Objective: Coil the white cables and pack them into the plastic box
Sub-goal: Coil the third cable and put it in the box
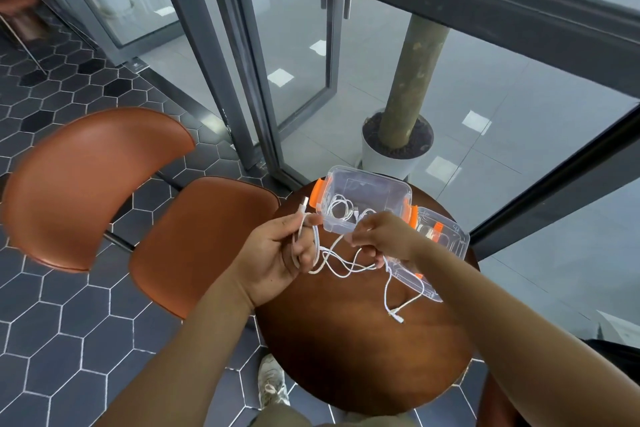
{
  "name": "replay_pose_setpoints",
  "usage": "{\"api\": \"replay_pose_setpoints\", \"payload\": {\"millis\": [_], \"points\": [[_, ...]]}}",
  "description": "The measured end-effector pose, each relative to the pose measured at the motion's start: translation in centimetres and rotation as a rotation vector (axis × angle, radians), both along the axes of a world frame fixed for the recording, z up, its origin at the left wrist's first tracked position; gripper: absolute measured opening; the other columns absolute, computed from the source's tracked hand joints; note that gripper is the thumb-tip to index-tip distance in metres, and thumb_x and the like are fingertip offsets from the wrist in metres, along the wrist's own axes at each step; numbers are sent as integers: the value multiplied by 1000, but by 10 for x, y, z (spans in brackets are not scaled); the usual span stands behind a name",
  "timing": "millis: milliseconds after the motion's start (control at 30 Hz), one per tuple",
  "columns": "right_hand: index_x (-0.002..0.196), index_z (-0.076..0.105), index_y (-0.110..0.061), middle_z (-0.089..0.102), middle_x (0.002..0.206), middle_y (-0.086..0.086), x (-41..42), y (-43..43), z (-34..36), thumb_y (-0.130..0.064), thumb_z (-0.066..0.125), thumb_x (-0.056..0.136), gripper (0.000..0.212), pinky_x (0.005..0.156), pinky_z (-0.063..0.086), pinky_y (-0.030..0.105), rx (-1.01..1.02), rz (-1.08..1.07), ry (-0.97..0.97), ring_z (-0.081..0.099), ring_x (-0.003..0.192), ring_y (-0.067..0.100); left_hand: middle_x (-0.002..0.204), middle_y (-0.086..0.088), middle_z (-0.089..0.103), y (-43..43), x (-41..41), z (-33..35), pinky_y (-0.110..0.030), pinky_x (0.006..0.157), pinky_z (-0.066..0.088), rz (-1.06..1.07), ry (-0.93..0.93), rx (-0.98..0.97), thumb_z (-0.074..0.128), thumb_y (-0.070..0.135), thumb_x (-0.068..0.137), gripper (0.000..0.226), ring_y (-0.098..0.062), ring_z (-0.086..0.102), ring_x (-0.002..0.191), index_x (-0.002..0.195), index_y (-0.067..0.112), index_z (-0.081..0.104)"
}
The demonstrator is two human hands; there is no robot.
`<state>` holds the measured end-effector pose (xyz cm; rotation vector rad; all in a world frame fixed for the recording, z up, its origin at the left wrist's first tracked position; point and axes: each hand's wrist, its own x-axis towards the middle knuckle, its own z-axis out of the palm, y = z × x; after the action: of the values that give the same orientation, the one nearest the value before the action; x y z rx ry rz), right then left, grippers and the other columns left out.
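Head camera, looking down: a person stands at a small round wooden table (pixel 346 340). The left hand (pixel 277 253) is closed around one end of a loose white cable (pixel 341 265), its plug poking up above the fingers, likely as an anchor for winding. The right hand (pixel 384 236) pinches the cable further along, apparently to feed slack; the remainder trails onto the table. Just behind the hands sits the open clear plastic box (pixel 367 184) with orange clips, coiled cables (pixel 341 210) already inside. Its lid (pixel 446 239) lies beside it.
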<state>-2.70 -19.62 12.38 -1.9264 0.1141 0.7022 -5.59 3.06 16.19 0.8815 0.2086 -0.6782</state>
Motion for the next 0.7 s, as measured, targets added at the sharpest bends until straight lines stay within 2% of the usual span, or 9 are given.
{"api": "replay_pose_setpoints", "payload": {"millis": [67, 133, 233, 300, 367, 467, 567, 633, 700], "points": [[78, 62, 7, 52, 55, 10, 4, 10, 6, -17, 70, 90, 29, 47, 47, 26, 11, -38, -22, 47, 44, 20, 68, -13, 66, 0, -2, -1, -22, 46, 47, -27, -6, 29, 47, 26, 93, 39, -16, 54, 46, 105, -2, 72], [80, 62, 8, 50, 53, 10, 7, 19, 12, -19, 68, 93, 30, 46, 45, 26, 61, -89, -39, 44, 41, 19, 83, -19, 72, -1, -4, -2, -23, 49, 49, -68, 2, 60, 46, 33, 94, 46, -16, 59, 49, 114, -3, 67], [90, 63, 13, 50, 55, 10, 12, 31, 24, -26, 63, 97, 39, 47, 45, 27, 110, -108, -64, 44, 44, 19, 98, -26, 73, -1, -4, -4, -34, 62, 42, -133, 33, 80, 39, 58, 92, 71, -21, 64, 55, 117, -1, 67], [92, 63, 13, 49, 55, 10, 15, 38, 34, -27, 62, 99, 40, 47, 45, 26, 126, -84, -67, 44, 43, 17, 104, -30, 71, 0, -3, -6, -35, 61, 34, -164, 23, 102, 34, 70, 86, 85, -23, 65, 56, 116, -1, 68], [89, 66, 7, 51, 55, 8, 16, 43, 44, -27, 59, 100, 36, 48, 46, 26, 89, -31, -87, 46, 42, 13, 111, -34, 68, 1, -3, -9, -30, 53, 37, -198, 6, 132, 28, 77, 84, 94, -24, 66, 56, 119, -2, 66], [71, 64, -9, 57, 55, 3, 15, 49, 52, -27, 56, 101, 35, 51, 50, 28, -51, 40, -212, 50, 40, 8, 116, -35, 67, 1, -4, -9, -23, 42, 40, -243, -25, 205, 17, 82, 83, 101, -24, 66, 56, 120, 0, 64], [62, 56, -23, 59, 57, -7, 7, 55, 53, -32, 58, 97, 36, 62, 50, 35, -357, 149, -489, 54, 52, 10, 110, -26, 73, -3, -7, -5, -25, 46, 37, -276, -87, 363, 12, 81, 81, 99, -26, 66, 61, 118, 8, 67], [66, 54, -24, 64, 64, -5, 1, 59, 53, -35, 57, 97, 33, 63, 50, 35, -514, 213, -615, 58, 61, 15, 108, -19, 76, -6, -10, -6, -26, 48, 35, -287, -127, 457, 10, 81, 80, 98, -26, 67, 65, 122, 12, 66], [79, 62, -20, 71, 77, 1, -6, 63, 53, -38, 55, 98, 27, 66, 53, 35, -548, 224, -636, 64, 71, 20, 107, -14, 77, -9, -11, -8, -27, 50, 36, -241, -144, 496, 9, 80, 81, 99, -25, 69, 69, 125, 12, 65]]}}
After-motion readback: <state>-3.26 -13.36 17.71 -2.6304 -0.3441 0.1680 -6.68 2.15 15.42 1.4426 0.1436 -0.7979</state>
